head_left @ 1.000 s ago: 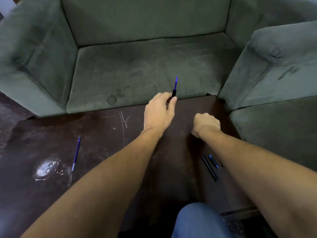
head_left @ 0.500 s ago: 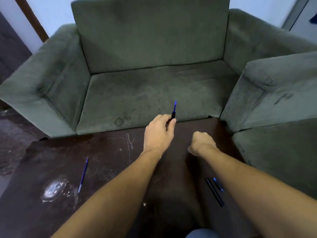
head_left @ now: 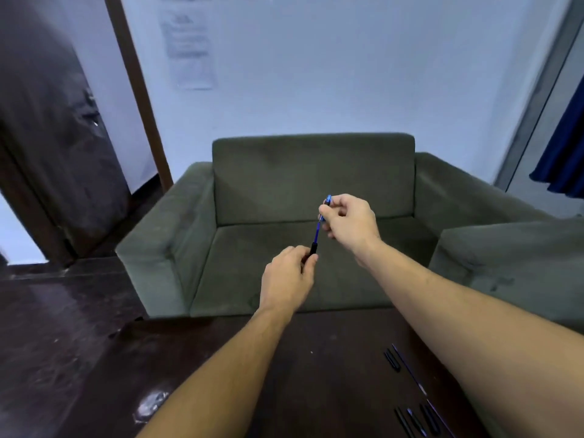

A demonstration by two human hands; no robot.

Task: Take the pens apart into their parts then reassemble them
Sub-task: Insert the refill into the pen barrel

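Observation:
My left hand (head_left: 289, 279) grips the black lower part of a pen (head_left: 313, 249), which points up with a thin blue refill (head_left: 317, 230) sticking out of it. My right hand (head_left: 350, 221) pinches a small blue pen piece (head_left: 327, 207) at the top end of that refill. Both hands are raised above the dark table (head_left: 221, 358), in front of the sofa. Loose pen parts lie on the table by my right forearm: a short black piece (head_left: 392, 360), a long thin refill (head_left: 409, 369), and several black and blue pieces (head_left: 417, 422) at the near edge.
A grey-green sofa (head_left: 313, 178) stands behind the table, with a second sofa's arm (head_left: 505, 248) at the right. A pale scuffed patch (head_left: 151, 403) marks the table's left. A dark door (head_left: 53, 128) is at the far left, a blue curtain (head_left: 562, 153) at the far right.
The camera has tilted up, showing the wall. Both hands have lifted off the table. My right hand, a closed fist before, now pinches a blue piece at the refill's top.

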